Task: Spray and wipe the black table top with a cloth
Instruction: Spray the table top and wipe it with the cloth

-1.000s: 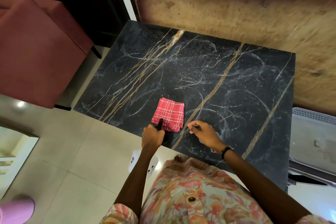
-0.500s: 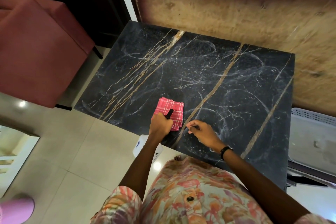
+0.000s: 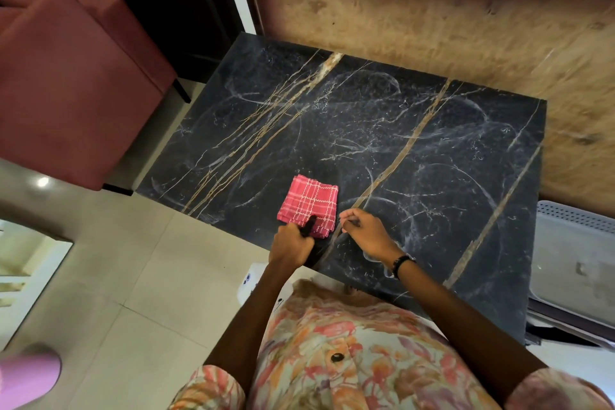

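Black veined bench (image 3: 382,130) bearing smears, judged largely unwiped. Folded red cloth (image 3: 309,201) lies near the front edge. Left hand (image 3: 291,248) grips a dark spray nozzle (image 3: 308,226); right hand (image 3: 366,233) loosely curled, holding nothing discernible.

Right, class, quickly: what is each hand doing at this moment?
Left hand: curled round a black spray bottle nozzle, beside the red cloth.
Right hand: fingers curled, seemingly pinching something small; cannot tell what.
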A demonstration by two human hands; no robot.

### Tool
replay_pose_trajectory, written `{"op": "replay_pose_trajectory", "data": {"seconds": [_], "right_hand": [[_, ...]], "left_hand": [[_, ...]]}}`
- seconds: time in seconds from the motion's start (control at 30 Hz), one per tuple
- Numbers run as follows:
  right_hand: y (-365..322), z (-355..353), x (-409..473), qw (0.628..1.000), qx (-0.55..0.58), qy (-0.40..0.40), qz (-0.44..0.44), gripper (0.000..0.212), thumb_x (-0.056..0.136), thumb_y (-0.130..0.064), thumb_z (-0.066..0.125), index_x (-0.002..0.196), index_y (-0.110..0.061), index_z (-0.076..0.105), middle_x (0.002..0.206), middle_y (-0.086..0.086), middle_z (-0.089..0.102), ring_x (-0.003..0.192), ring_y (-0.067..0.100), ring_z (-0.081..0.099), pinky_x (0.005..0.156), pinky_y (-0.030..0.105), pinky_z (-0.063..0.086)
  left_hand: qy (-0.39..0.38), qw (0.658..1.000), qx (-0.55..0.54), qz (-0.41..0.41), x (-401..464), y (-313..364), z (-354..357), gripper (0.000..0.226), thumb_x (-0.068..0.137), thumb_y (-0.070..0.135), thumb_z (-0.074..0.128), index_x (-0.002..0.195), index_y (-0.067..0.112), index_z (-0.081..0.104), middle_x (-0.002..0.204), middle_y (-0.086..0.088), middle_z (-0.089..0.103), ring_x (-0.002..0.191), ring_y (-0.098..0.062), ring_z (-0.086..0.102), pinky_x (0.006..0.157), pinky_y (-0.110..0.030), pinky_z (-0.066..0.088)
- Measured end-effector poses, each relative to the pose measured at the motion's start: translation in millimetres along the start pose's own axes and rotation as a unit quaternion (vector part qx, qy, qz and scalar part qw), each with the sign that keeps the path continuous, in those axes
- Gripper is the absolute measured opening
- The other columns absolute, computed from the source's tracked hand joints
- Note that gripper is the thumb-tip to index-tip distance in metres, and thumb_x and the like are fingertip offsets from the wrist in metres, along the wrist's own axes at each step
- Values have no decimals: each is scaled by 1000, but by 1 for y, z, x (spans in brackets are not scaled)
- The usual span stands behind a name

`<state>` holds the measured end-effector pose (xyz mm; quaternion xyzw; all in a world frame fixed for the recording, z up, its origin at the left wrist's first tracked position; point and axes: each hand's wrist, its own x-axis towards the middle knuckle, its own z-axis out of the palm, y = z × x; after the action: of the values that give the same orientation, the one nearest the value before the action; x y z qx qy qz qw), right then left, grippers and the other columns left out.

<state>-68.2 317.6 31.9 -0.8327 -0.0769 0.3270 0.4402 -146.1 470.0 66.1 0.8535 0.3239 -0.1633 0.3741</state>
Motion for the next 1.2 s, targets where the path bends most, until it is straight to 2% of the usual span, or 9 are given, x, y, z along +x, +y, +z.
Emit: {"op": "replay_pose_trajectory", "data": {"seconds": [0.13,0.23,0.4,0.5,0.63,0.77,0.93,1.1,1.2], "right_hand": [[-8,9,12,999,-18,28,36,35,97,-20,51,128,-5,51,123,10,62,101,19,61,75,14,43],[-15,15,24,997,-21,37,62,41,96,-25,54,130,-2,49,122,12,64,106,26,62,85,26,45],[-22,31,45,991,51,45,112,36,91,-25,61,119,-3,59,112,12,69,97,24,67,87,37,54],[-40,41,48,982,139,40,119,24,91,-20,62,109,-5,60,109,13,68,96,26,67,88,45,55],[-89,61,56,987,141,32,69,4,90,-15,63,92,-18,63,92,4,68,85,19,67,77,34,57],[-159,87,86,999,-8,43,-33,14,81,-13,71,92,-13,62,82,-2,63,73,8,60,65,11,47],[-239,167,119,924,-286,91,-235,28,78,-20,66,103,-14,57,105,5,57,85,21,59,70,35,52],[-215,263,141,815,-480,-71,-317,37,78,-22,68,112,-11,61,117,12,60,105,32,60,78,41,55],[-202,269,144,835,-463,-90,-283,45,82,-47,61,110,-12,65,118,12,63,111,33,58,94,45,49]], "left_hand": [[-2,1000,-22,-11,12,-2,-11,17,86,10,54,98,0,59,88,-9,59,80,-24,57,74,-31,43],[-12,998,-56,-12,25,-14,-19,5,85,12,55,83,7,56,86,-12,64,77,-29,61,74,-36,49],[-55,987,-148,11,48,-49,-53,18,80,3,58,63,7,59,54,-6,54,46,-18,49,55,-29,39],[-50,964,-259,36,58,-71,-91,20,84,-4,53,68,6,59,58,-10,53,34,-7,41,42,-20,33],[-8,939,-341,39,79,-111,-149,24,87,-8,47,73,6,59,59,-4,56,34,-6,38,38,-19,32],[50,933,-353,46,103,-154,-204,18,88,-9,48,77,0,59,43,5,53,34,-6,36,37,-18,30],[96,930,-349,59,125,-205,-268,21,85,-7,49,72,5,60,50,-3,51,35,-10,37,39,-20,30],[123,931,-340,53,136,-237,-307,27,83,-7,47,75,14,61,70,-32,51,36,-12,36,40,-19,32],[129,930,-341,51,137,-247,-317,22,77,2,46,72,18,61,72,-37,52,38,-14,36,40,-20,33]]}}
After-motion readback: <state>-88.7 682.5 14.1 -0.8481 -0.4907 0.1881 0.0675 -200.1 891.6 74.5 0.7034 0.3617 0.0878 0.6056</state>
